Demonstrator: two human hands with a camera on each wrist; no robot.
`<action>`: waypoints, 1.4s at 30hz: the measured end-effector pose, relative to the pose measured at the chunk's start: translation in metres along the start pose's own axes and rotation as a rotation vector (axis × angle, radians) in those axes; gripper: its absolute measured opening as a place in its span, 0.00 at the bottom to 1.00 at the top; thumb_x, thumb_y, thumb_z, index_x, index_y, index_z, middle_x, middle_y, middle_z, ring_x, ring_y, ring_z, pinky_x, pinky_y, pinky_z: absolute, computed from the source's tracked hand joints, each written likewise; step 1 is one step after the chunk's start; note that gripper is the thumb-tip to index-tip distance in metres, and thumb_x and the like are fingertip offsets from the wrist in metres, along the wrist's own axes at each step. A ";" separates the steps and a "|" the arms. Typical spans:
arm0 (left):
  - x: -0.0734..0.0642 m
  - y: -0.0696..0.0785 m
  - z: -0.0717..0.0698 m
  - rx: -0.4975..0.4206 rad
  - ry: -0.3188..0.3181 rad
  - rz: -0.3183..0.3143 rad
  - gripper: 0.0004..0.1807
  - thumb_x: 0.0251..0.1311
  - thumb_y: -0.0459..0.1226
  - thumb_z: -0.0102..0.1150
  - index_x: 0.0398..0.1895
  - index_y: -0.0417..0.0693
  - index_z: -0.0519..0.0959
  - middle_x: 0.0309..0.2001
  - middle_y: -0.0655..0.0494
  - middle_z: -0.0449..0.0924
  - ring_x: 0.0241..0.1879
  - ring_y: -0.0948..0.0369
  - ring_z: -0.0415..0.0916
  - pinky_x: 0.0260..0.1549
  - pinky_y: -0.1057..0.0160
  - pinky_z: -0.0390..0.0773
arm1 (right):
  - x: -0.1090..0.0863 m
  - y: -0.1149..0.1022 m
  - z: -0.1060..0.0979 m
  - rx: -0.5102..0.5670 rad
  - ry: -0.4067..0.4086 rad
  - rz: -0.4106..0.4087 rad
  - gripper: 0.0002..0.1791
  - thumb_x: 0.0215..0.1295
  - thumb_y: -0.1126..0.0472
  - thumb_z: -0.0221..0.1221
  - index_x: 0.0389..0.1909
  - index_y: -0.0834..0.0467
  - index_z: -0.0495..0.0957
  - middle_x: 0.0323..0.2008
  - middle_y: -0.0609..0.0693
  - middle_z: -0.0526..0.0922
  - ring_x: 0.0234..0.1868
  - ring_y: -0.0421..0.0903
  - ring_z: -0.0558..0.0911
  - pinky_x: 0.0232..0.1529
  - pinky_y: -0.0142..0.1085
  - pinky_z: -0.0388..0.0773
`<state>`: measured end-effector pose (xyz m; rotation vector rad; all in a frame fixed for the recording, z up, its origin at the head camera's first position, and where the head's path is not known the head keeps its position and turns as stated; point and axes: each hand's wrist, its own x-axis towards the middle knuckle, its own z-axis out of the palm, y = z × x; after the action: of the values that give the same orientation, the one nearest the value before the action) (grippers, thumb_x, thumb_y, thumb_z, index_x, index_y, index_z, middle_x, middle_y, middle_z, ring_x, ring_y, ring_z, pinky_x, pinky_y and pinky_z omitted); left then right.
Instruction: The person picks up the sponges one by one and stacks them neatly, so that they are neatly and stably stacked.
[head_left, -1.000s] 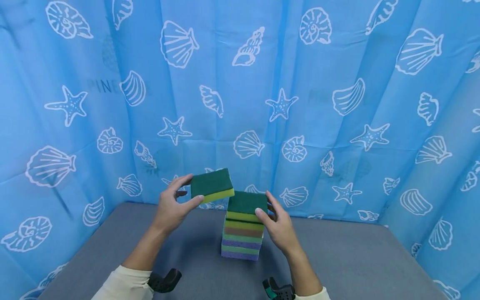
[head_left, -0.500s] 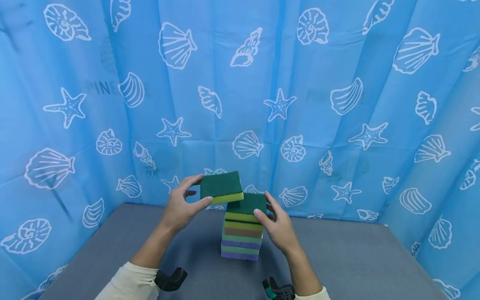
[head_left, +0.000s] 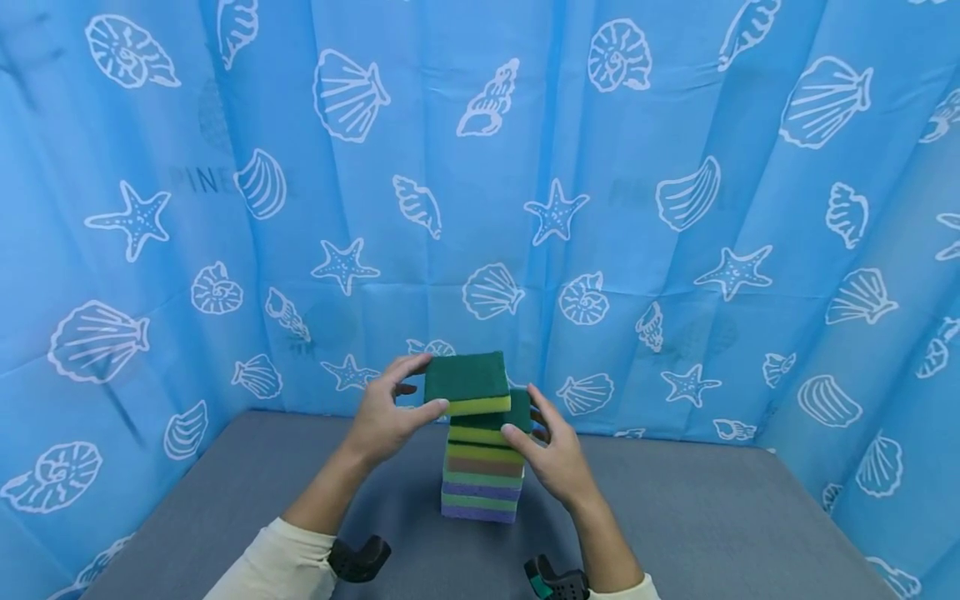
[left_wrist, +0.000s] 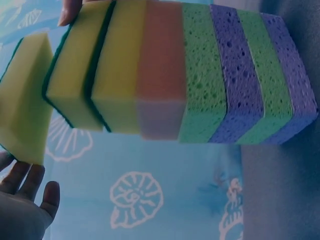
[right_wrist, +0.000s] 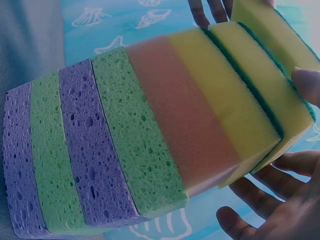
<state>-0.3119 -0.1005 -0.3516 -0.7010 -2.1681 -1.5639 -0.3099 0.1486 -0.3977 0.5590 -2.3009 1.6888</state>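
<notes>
My left hand (head_left: 392, 412) pinches a yellow sponge with a green scouring top (head_left: 467, 379) by its left end, thumb in front and fingers behind. This sponge overlaps the top of a sponge stack in the head view; a gap shows between them in the left wrist view. My right hand (head_left: 553, 446) holds the stack's top scouring sponge (right_wrist: 270, 75) at its right end. Below that sponge come another yellow scouring sponge (right_wrist: 225, 100), a pinkish-orange sponge (left_wrist: 162, 60), and green (left_wrist: 202, 75) and purple (left_wrist: 237, 65) porous sponges in alternating layers. The stack stands upright.
The stack stands on a grey cloth-covered table (head_left: 675, 517). A blue curtain (head_left: 480, 183) with white shell and starfish prints hangs behind and along both sides. Black straps with mounts (head_left: 360, 558) are worn on both wrists.
My left hand has carried its scouring sponge to the right and slightly down, from beside the stack to over its top. The right hand keeps its hold on the stack's top sponge.
</notes>
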 end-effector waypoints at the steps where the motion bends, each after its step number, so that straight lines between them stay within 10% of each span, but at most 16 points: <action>1: 0.000 0.000 0.001 0.000 -0.006 0.006 0.35 0.57 0.36 0.68 0.67 0.41 0.68 0.63 0.47 0.67 0.61 0.51 0.64 0.52 0.45 0.68 | 0.000 0.000 0.000 -0.002 0.000 -0.006 0.40 0.67 0.53 0.61 0.75 0.58 0.53 0.71 0.60 0.56 0.66 0.62 0.63 0.60 0.59 0.61; 42: 0.008 -0.006 0.023 -0.051 -0.102 -0.038 0.33 0.58 0.36 0.66 0.68 0.41 0.67 0.62 0.45 0.69 0.61 0.51 0.66 0.53 0.47 0.68 | 0.000 -0.001 -0.001 -0.010 -0.003 -0.043 0.41 0.63 0.55 0.64 0.74 0.53 0.55 0.66 0.57 0.65 0.63 0.59 0.67 0.57 0.62 0.62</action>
<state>-0.3216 -0.0787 -0.3587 -0.7764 -2.2333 -1.6414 -0.3092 0.1497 -0.3969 0.6052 -2.2814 1.6575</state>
